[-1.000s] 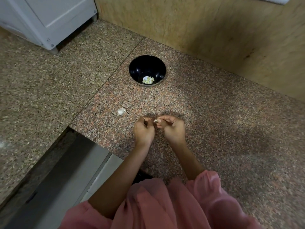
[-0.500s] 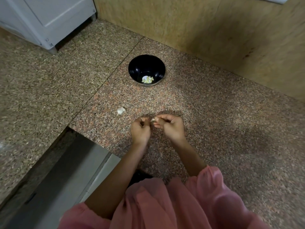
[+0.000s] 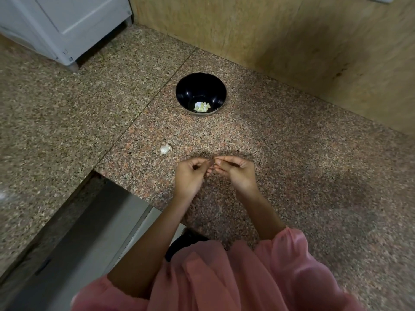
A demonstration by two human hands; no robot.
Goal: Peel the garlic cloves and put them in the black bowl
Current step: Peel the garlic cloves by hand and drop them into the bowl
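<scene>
A black bowl [image 3: 200,86] stands on the granite counter and has a few pale peeled garlic cloves [image 3: 202,107] at its bottom. One unpeeled clove in white skin [image 3: 165,149] lies on the counter, left of my hands. My left hand [image 3: 190,175] and my right hand [image 3: 235,172] meet fingertip to fingertip just above the counter, a good way in front of the bowl. Both pinch a small garlic clove between them; my fingers hide nearly all of it.
The speckled granite counter [image 3: 292,164] runs to a tan wall [image 3: 280,37] at the back. A white appliance [image 3: 67,25] sits at the far left. The counter edge drops to a grey cabinet front [image 3: 89,232] at the lower left.
My fingertips have drawn closer together, and the pale clove that showed between them before is now covered. The bowl and the loose clove have not moved.
</scene>
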